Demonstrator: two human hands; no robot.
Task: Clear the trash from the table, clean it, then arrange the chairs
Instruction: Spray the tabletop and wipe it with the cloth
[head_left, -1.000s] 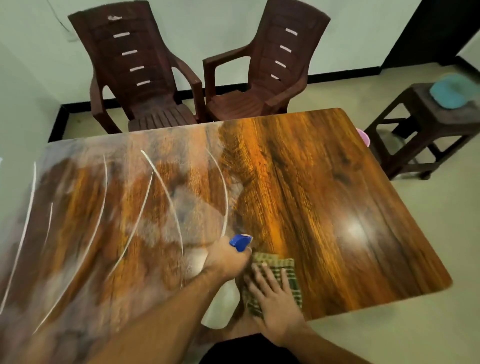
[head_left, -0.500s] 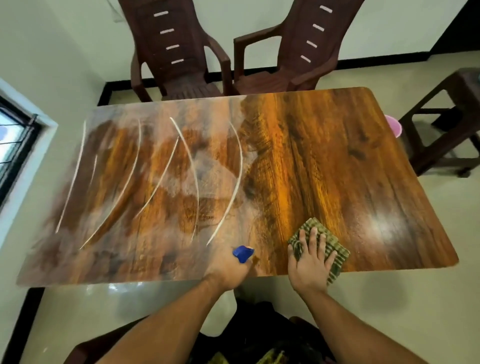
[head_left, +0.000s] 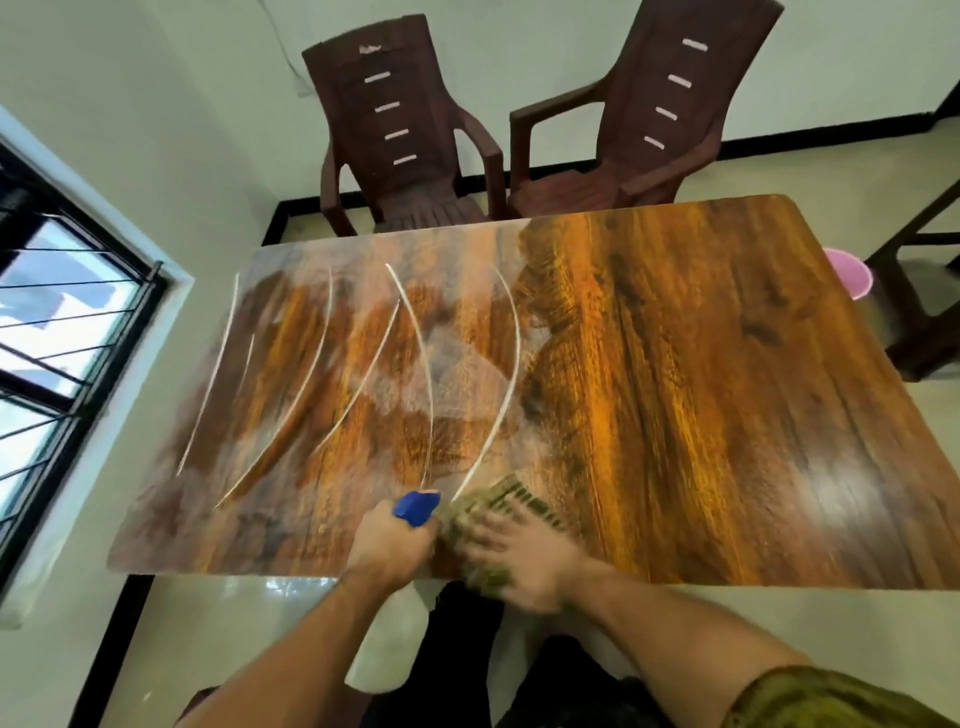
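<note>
Two hands were working the near edge of the table (head_left: 675, 389), side by side. The right hand (head_left: 524, 551) lay flat, palm down & fingers spread, on the green checked cloth (head_left: 511, 493), pressing it to the wood, not gripping. Both were motion-blurred. The cloth sat on the tabletop close to the front edge, approx. mid-width, w/ its far end poking out past the fingertips. Just left of it, the left hand (head_left: 387, 540) was wrapped tight round the neck of a spray bottle (head_left: 415, 506). The blue nozzle stuck out above the knuckles, almost touching the cloth, and the white body hung below the table edge.

The tabletop's left half looked hazy w/ a wet film & several thin white curved streaks (head_left: 511, 364). The right half was glossy, grain showing clean.

At the far side, two brown plastic chairs stood side by side near the wall: left chair (head_left: 395, 130), right chair (head_left: 660, 114), their seats partly hidden behind the table's far edge. A pink bucket (head_left: 849, 273) peeked out by the far right corner, w/ a dark stool (head_left: 924, 312) just beyond it. A barred window (head_left: 57, 338) was on the left wall.
</note>
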